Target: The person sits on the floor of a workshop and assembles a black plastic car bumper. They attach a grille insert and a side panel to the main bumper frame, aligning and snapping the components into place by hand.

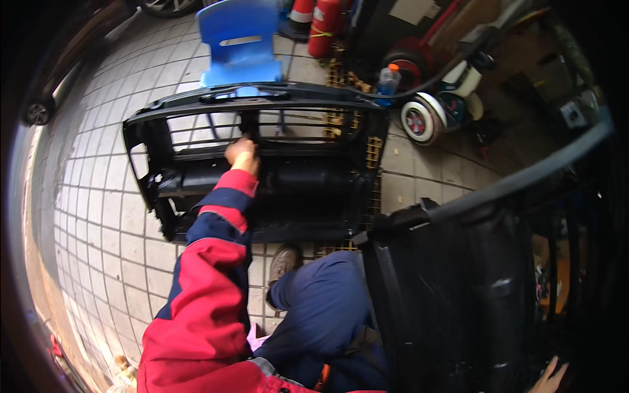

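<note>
In front of me a black plastic frame (282, 173), like a car's front radiator support, stands on the tiled floor. My left hand (242, 153), at the end of a red and navy sleeve, is closed around its middle upright. A second black moulded piece (452, 301), of a similar look, is close by on my right and leans past my leg. Low at the right edge, my right hand (550, 378) shows only in part. Its fingers are stretched out and apart against or beside this second piece; contact is hard to make out.
Behind the frame are a blue plastic chair (239, 39), a red fire extinguisher (322, 29) and a traffic cone (301, 13). A bottle with an orange cap (388, 82) and a small white-wheeled vehicle (422, 119) stand at far right. My shoe (284, 265) is near the frame's lower edge.
</note>
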The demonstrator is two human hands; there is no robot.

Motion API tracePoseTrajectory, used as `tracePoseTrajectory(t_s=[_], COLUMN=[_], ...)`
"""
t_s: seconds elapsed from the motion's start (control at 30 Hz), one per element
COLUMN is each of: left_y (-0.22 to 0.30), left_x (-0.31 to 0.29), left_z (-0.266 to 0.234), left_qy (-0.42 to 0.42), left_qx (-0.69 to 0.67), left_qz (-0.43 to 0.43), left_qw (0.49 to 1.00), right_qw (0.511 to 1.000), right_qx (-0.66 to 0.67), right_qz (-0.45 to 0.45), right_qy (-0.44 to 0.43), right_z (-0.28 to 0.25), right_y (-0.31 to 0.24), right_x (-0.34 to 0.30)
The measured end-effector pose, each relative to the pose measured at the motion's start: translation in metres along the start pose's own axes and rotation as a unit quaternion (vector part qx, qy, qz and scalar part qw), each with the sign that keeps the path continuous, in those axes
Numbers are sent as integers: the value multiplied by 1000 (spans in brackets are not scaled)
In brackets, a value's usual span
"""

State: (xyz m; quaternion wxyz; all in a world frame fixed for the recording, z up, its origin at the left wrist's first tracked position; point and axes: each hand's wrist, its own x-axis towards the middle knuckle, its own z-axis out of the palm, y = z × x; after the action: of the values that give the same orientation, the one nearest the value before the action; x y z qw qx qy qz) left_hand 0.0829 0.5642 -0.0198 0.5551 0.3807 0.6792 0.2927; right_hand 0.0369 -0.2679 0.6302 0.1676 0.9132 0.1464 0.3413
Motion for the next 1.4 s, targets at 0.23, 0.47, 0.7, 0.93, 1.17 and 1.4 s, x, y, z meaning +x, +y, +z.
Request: tracePoseTrajectory(t_s=[0.23,0.47,0.7,0.93,1.17,1.4], left_y=[24,121,102,124,104,51], left_x=[-134,-344,-378,-466,-595,-620], left_z=[-23,24,11,-86,-225,-167], left_qy=[-499,-723,-735,-820,-841,-826], left_qx=[-129,-74,-15,-5,-129,-102], left_qz=[-21,68,-19,131,249,124], left_qw=[857,684,677,558,462,541], right_qw=[985,971,974,904,736,581], right_qx=[54,88,140,314,571,726], right_qz=[158,204,170,250,334,360], right_qy=[-50,-88,54,145,142,73], right_z=[-3,-23,-30,-1,20,51], right_y=[-22,-18,-10,62,131,134], right_x=[4,3,-3,18,51,42])
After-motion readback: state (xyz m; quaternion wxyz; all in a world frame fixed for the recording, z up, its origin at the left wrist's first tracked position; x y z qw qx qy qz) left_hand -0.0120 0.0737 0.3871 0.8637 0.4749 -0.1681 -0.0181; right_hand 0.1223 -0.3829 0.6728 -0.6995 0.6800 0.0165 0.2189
